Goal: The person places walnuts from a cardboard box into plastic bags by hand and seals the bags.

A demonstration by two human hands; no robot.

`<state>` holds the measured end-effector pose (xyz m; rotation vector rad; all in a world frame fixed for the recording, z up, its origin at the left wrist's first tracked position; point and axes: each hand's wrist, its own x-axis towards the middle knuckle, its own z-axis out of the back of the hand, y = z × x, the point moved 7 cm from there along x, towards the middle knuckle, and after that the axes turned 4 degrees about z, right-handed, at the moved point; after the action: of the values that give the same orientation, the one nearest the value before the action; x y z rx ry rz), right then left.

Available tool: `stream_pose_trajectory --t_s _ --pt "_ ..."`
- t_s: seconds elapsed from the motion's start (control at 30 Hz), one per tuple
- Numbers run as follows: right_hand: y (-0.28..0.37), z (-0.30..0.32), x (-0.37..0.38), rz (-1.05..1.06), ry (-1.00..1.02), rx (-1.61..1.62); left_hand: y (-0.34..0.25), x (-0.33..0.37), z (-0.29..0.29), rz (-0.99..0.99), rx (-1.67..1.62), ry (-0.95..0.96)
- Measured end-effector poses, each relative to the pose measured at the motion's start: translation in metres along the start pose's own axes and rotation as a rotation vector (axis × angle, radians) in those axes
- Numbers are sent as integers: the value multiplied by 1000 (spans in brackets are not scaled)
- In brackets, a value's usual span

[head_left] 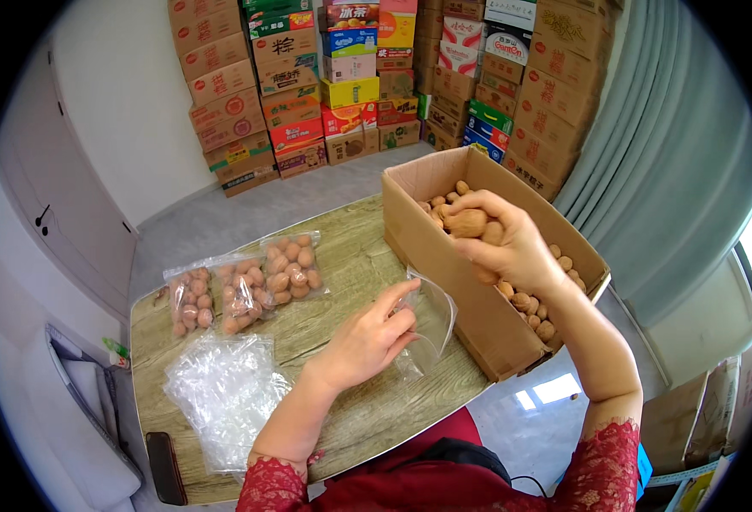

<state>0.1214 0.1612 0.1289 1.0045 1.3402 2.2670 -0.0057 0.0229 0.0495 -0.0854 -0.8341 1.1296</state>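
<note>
My right hand is closed around several walnuts above the open cardboard box. More loose walnuts lie inside that box. My left hand grips the rim of a clear plastic bag just left of the box. The bag's mouth gapes open, and no walnuts show in it. Three filled bags of walnuts lie side by side at the table's far left. Nearer to me is a loose stack of flat clear bags.
A dark phone rests at the near left corner of the wooden table. Stacked cartons line the back wall. A grey-blue curtain hangs at the right, and a sofa stands at the left.
</note>
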Motion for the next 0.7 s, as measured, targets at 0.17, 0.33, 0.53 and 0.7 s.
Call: stream_pose_trajectory --t_s 0.17,0.33,0.53,0.7 --pt "11 -51 -5 344 112 -371 -1 1 -1 63 -9 19" --pt "-4 -65 -10 264 199 -464 2 3 5 109 -102 -59" --pt "-21 -63 -16 159 403 -455 7 2 1 112 -90 -28" --pt "-17 -55 -15 232 376 -508 11 2 -2 142 -116 -3"
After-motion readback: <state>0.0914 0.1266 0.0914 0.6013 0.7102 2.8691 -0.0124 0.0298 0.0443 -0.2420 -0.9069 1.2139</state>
